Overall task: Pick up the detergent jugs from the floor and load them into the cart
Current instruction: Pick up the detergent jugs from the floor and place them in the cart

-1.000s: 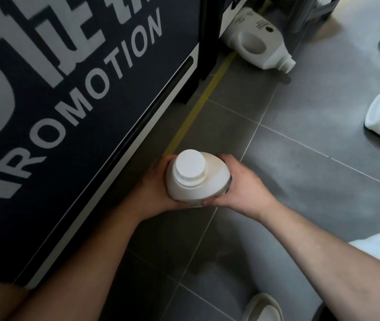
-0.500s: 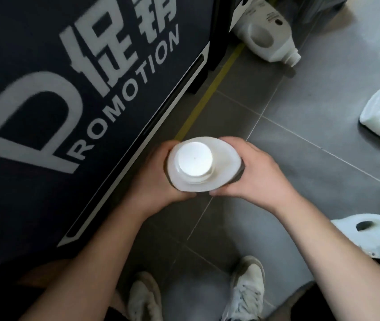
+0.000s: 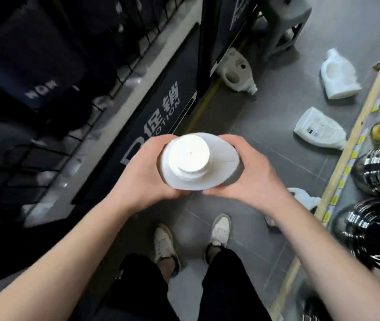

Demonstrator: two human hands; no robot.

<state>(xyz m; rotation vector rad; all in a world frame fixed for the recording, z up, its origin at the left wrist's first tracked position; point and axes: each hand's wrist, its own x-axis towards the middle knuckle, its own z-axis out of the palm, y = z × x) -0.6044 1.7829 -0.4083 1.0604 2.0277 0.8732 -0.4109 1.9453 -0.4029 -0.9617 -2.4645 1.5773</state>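
Note:
I hold a white detergent jug (image 3: 221, 156) upright in front of me, seen from above with its round cap toward the camera. My left hand (image 3: 145, 172) grips its left side and my right hand (image 3: 251, 179) grips its right side. The dark wire cart (image 3: 73, 93) with a promotion panel stands to my left. Three more white jugs lie on the grey floor: one by the cart's corner (image 3: 235, 70), one at the far right (image 3: 339, 77), one nearer (image 3: 318, 128). Part of another jug (image 3: 305, 198) shows behind my right forearm.
A wooden-edged shelf (image 3: 346, 158) with dark shiny packages runs along the right. A grey plastic stool (image 3: 284, 26) stands at the back. My feet in white shoes (image 3: 219, 230) are on the tiled floor between cart and shelf.
I have stood up: the jug has risen from near the floor to chest height, still held in both hands. The cart's wire basket and the shelf on the right have come into view.

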